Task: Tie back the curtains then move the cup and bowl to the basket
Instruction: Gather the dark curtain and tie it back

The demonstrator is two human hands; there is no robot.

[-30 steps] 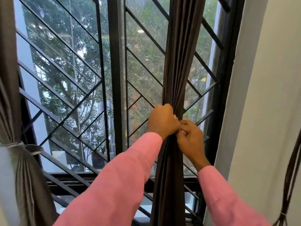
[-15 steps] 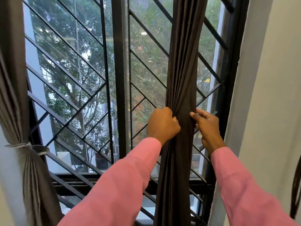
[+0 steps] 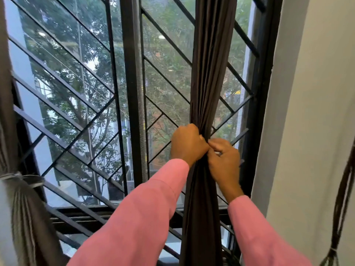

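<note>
The dark brown right curtain (image 3: 209, 64) hangs gathered into a narrow bundle in front of the window. My left hand (image 3: 187, 144) is closed in a fist around the bundle at mid height. My right hand (image 3: 223, 160) sits against the bundle just right of the left fist, its fingers curled on the fabric; whether it also holds a tie I cannot tell. The left curtain (image 3: 28, 217) at the far left is bound by a pale tie (image 3: 21, 178). No cup, bowl or basket is in view.
A black metal window grille (image 3: 132, 93) with diagonal bars fills the middle, trees outside behind it. A pale wall (image 3: 311, 112) stands on the right. A dark tasselled cord (image 3: 340, 217) hangs at the far right edge.
My right hand had moved off to the right of the curtain with fingers apart; now it is back against the bundle beside my left fist. My left hand kept its grip throughout.
</note>
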